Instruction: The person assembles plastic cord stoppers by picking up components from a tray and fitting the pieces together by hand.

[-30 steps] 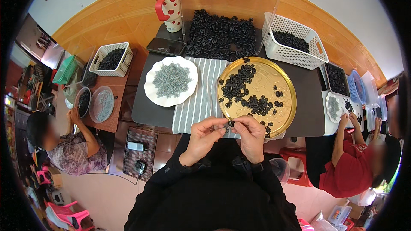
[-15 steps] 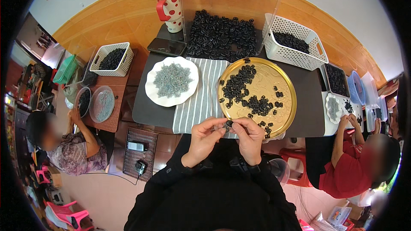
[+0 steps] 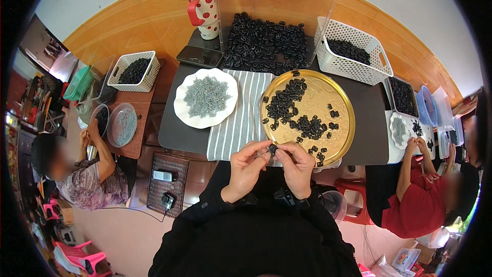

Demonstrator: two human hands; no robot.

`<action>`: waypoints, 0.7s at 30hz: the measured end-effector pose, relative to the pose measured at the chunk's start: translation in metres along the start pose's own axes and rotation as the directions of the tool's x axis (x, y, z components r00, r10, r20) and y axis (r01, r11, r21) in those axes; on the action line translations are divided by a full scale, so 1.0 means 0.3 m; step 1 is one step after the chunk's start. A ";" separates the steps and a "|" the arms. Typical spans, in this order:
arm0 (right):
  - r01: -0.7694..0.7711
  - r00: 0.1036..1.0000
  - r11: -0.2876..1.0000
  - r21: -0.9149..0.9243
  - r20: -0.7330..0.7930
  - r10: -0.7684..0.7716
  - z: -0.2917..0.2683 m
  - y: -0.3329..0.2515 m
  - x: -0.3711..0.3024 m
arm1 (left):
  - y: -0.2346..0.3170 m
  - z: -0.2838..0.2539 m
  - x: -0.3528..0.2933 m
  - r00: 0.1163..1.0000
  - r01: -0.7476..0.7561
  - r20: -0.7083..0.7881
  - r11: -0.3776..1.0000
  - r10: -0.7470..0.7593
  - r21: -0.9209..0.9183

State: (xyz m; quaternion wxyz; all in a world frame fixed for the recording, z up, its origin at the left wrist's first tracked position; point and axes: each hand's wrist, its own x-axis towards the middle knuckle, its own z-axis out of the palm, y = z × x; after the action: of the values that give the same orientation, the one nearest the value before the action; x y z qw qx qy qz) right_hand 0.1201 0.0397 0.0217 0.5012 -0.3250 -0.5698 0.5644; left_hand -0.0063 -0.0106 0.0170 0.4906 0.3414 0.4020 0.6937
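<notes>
Both my hands meet at the near edge of a round gold tray [image 3: 335, 84]. Between the fingertips of my left hand [image 3: 247, 166] and my right hand [image 3: 295, 166] is a small black plastic part [image 3: 272, 149]; both hands are closed on it. The fingers partly cover it, and I cannot make out whether a screw is in it. Black parts [image 3: 284, 100] lie in loose piles on the tray. To the left, a white wavy-rimmed plate [image 3: 183, 114] holds a heap of small silvery screws [image 3: 207, 96]. A grey striped cloth [image 3: 238, 107] lies under the plate and tray.
Behind stand a clear bin [image 3: 266, 43] of black parts, a white basket [image 3: 353, 66], a phone [image 3: 200, 56] and a red-dotted tumbler [image 3: 204, 13]. A person [image 3: 92, 174] works at a left table; another, in red [image 3: 420, 200], sits at the right.
The black part has turned slightly between my fingertips and shows more of its face. My hands have barely shifted. At the left, the other person's hands have moved a little.
</notes>
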 end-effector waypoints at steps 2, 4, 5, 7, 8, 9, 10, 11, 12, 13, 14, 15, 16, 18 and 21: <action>0.011 1.000 1.000 0.006 0.028 -0.012 -0.009 0.002 0.006 | 0.001 0.000 0.000 1.000 -0.002 0.005 1.000 0.002 0.005; 0.029 0.999 0.999 -0.024 0.042 -0.028 -0.015 -0.004 0.015 | 0.001 0.000 0.000 1.000 -0.002 0.005 0.999 0.002 0.034; 0.047 0.998 0.997 -0.054 0.056 -0.044 -0.016 -0.009 0.017 | -0.001 0.000 0.000 1.000 -0.003 0.005 0.999 0.003 0.034; 0.046 0.997 0.997 -0.064 0.064 -0.042 -0.017 -0.021 0.017 | -0.007 -0.001 0.000 0.999 -0.050 0.020 0.997 0.049 0.056; 0.045 0.997 0.996 -0.073 0.072 -0.040 -0.018 -0.023 0.019 | -0.005 0.001 -0.001 0.998 -0.052 0.021 0.997 0.051 0.054; 0.048 0.997 0.996 -0.075 0.072 -0.042 -0.019 -0.023 0.020 | 0.001 0.005 -0.003 0.999 -0.047 0.020 0.997 0.046 0.056; 0.051 0.996 0.996 -0.068 0.073 -0.046 -0.019 -0.020 0.019 | 0.004 0.007 -0.002 0.999 -0.041 0.019 0.997 0.040 0.059; 0.052 0.996 0.997 -0.062 0.073 -0.048 -0.019 -0.019 0.017 | 0.005 0.006 -0.001 0.999 -0.041 0.021 0.998 0.040 0.057; 0.053 0.996 0.997 -0.063 0.071 -0.049 -0.022 -0.016 0.018 | 0.005 0.005 0.001 0.999 -0.030 0.021 0.998 0.029 0.048; 0.044 0.996 0.997 -0.067 0.080 -0.039 -0.027 -0.013 0.019 | 0.005 0.004 0.002 1.000 -0.018 0.022 0.999 0.017 0.038; 0.035 0.996 0.997 -0.068 0.089 -0.028 -0.029 -0.010 0.023 | 0.007 0.002 0.004 1.000 -0.018 0.023 0.999 0.017 0.039; 0.035 0.996 0.997 -0.068 0.088 -0.029 -0.027 -0.011 0.024 | 0.008 0.000 0.004 0.999 -0.011 0.033 1.000 0.010 0.027; 0.006 0.997 0.999 -0.039 0.078 -0.003 -0.023 -0.012 0.023 | 0.009 -0.003 0.005 0.999 -0.004 0.042 1.000 0.003 0.016; -0.024 0.997 1.000 -0.012 0.068 0.024 -0.019 -0.012 0.018 | 0.009 -0.008 0.005 0.999 -0.001 0.042 1.000 0.000 0.027; 0.007 0.997 0.999 -0.035 0.075 -0.004 -0.015 -0.008 0.015 | 0.003 -0.015 0.006 0.999 0.000 0.051 0.999 -0.003 0.046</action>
State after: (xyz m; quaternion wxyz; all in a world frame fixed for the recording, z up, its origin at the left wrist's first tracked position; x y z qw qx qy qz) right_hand 0.1235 0.0451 0.0243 0.4753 -0.3109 -0.5989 0.5646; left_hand -0.0111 -0.0102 0.0158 0.4932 0.3698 0.4054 0.6750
